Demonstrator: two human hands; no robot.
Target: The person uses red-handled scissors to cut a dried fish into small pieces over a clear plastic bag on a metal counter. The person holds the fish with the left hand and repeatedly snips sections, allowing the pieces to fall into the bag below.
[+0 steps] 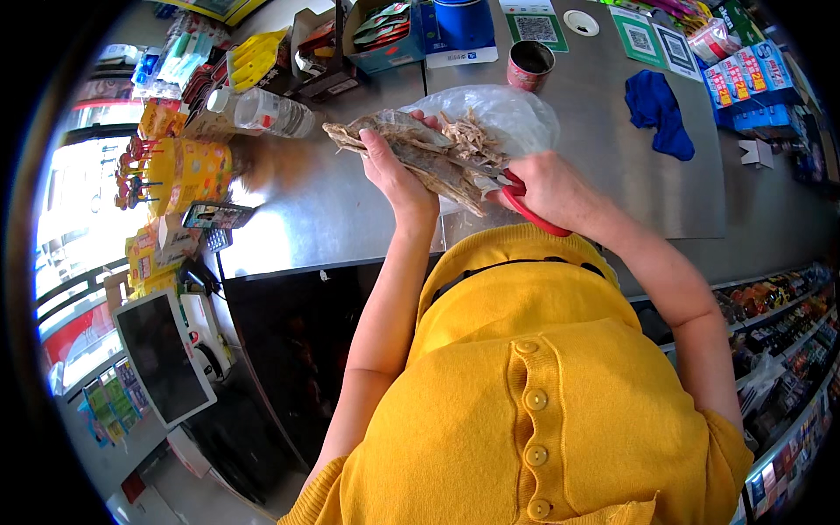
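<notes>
My left hand (400, 177) grips a bundle of dried, brownish, flat pieces, which look like dried fish (420, 154), above the metal counter. My right hand (551, 190) is closed on red-handled scissors (535, 213), whose blades meet the right end of the dried pieces. Behind and below lies a clear plastic bag (531, 118) spread on the counter, with a pile of thin dried strips (469, 134) on it. Whether the blades are apart is hidden by the pieces.
Beyond the bag stands a red tin can (530, 65). A clear plastic bottle (275, 113) lies at the left, near boxes of packets (387, 36). A blue cloth (658, 115) lies at the right. A phone (218, 215) and a screen (164, 357) are at the left edge.
</notes>
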